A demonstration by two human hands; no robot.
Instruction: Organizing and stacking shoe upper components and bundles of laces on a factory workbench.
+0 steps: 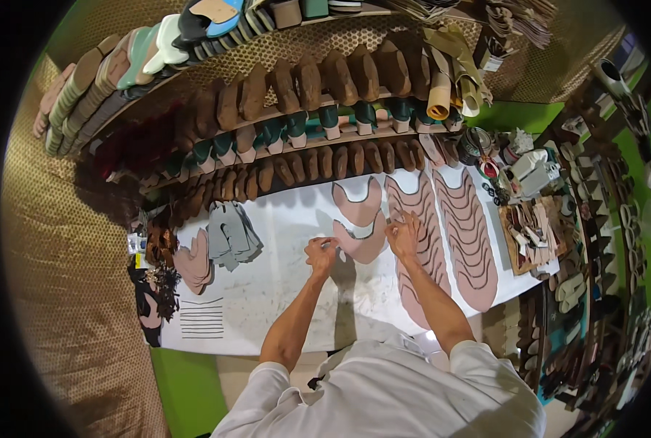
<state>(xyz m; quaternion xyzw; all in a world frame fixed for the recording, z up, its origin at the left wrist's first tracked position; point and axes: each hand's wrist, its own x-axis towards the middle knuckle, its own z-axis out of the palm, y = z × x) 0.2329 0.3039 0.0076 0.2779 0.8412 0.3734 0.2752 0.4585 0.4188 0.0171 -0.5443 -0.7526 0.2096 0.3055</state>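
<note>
My left hand point(321, 255) is closed at the left tip of a pinkish-brown U-shaped leather piece point(362, 247) lying on the white table. Opposite it, my right hand point(404, 232) pinches at the right tip of the same piece. What the fingers of either hand hold is too small to make out. A dark line runs along the piece's inner curve. Just beyond it lies another such piece point(357, 210). Right of my right hand, overlapping pieces with dark curved edges form one row point(413, 292) and a second row point(474, 281).
Thin dark strips point(202, 320) lie at the table's point(267, 321) left front. Behind them are grey cut pieces point(232, 237) and a pink stack point(193, 264). A tray point(517, 252) of scraps sits at right. Shelves of brown shoe lasts point(307, 82) line the back.
</note>
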